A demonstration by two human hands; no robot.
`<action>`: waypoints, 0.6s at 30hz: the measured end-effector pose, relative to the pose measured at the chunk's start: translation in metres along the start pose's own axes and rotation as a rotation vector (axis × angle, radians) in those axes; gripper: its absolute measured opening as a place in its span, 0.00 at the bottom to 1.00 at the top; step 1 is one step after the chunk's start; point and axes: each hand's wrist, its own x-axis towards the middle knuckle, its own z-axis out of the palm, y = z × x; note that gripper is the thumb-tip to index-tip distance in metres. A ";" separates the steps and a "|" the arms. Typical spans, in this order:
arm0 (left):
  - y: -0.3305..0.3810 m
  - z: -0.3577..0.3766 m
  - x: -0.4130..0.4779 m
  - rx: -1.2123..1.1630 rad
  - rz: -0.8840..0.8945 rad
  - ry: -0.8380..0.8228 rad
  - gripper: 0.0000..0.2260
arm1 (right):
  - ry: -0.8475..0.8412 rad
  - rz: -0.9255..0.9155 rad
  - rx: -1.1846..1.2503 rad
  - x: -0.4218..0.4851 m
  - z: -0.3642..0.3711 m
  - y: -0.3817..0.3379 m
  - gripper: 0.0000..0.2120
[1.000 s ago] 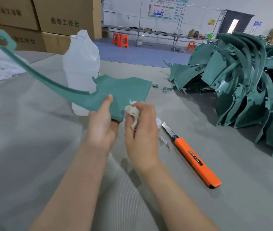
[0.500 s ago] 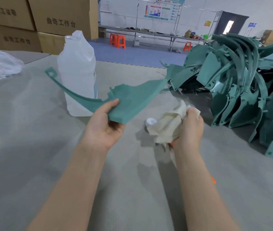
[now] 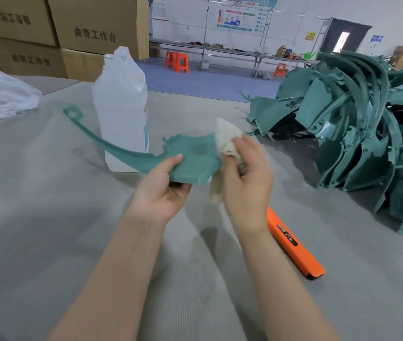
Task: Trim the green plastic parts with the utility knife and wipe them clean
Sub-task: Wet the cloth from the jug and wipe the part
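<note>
Grey matting [image 3: 48,230] covers your table. Your left hand [image 3: 163,190] grips the green part [image 3: 190,156] above it; your right hand [image 3: 244,178] pinches a cloth [image 3: 225,139] (blurred) against its edge. Orange knife [image 3: 296,247] lies beside your right forearm.

Curved green plastic part [image 3: 190,156] raised mid-frame, cream cloth [image 3: 227,139] against its right edge. Orange utility knife [image 3: 293,244] lies flat, lower right.
</note>
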 end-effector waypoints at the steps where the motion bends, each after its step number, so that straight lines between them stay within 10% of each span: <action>1: -0.003 0.000 0.000 0.015 0.000 0.005 0.05 | 0.035 0.074 0.028 0.004 -0.003 0.004 0.11; 10: 0.014 -0.008 -0.005 0.093 -0.016 -0.086 0.07 | -0.166 -0.252 0.071 -0.041 0.021 -0.022 0.08; 18: 0.014 -0.019 0.005 0.262 -0.029 -0.104 0.06 | 0.131 0.157 0.059 0.006 -0.001 0.022 0.06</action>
